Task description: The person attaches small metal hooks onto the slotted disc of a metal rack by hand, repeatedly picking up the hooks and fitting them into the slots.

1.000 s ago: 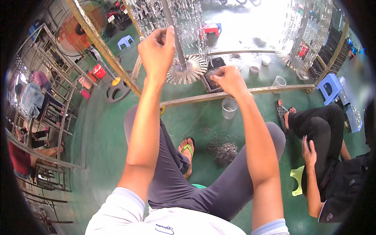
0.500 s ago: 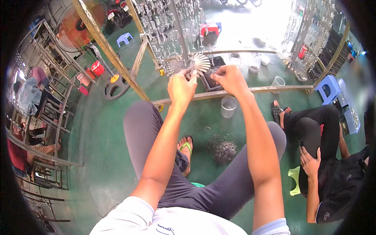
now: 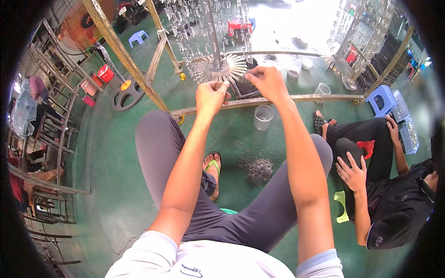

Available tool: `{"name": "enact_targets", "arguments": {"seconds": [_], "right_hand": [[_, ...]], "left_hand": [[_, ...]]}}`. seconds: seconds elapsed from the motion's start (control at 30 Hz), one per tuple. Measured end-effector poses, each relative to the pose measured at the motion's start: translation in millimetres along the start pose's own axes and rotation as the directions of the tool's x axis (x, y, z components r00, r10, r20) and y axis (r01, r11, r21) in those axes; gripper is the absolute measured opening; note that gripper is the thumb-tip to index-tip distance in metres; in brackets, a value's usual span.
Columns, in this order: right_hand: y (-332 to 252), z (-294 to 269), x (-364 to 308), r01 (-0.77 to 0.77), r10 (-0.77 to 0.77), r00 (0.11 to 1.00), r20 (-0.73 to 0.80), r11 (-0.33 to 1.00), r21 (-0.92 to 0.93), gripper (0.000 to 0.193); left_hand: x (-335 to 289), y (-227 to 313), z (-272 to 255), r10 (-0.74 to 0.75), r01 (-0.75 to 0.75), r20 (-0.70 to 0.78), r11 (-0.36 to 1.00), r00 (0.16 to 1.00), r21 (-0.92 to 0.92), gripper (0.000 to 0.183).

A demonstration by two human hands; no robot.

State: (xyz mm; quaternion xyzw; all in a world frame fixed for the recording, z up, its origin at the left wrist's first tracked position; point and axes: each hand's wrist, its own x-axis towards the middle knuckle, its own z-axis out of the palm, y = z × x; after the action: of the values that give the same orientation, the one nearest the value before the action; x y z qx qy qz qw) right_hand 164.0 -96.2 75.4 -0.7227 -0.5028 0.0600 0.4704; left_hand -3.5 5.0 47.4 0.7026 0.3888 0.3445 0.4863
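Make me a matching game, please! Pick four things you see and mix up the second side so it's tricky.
Things:
1. Heap of small metal bits
2. Ring of flat metal strips
3. Cup nearest the heap
4. Sandal on the camera wearer's foot

Clues:
A. See-through
B. Around the lower part of an upright pole
C. Has bright green straps
D. Piled on the floor

Right pairs: 1-D, 2-B, 3-A, 4-C
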Motion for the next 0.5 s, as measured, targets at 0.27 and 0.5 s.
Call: {"name": "enact_targets", "arguments": {"seconds": [0.27, 0.5], "right_hand": [[13, 12, 12, 0.031, -0.031, 0.999, -0.008, 0.999, 0.040, 0.026], [-3, 25, 10, 0.105, -0.103, 0.994, -0.040, 0.994, 0.044, 0.018]], "left_hand": [[6, -9, 1, -0.262, 0.260, 0.293, 0.965, 0.920, 0.046, 0.041], [13, -46, 19, -0.267, 0.426, 0.339, 0.425, 0.902, -0.799, 0.041]]}}
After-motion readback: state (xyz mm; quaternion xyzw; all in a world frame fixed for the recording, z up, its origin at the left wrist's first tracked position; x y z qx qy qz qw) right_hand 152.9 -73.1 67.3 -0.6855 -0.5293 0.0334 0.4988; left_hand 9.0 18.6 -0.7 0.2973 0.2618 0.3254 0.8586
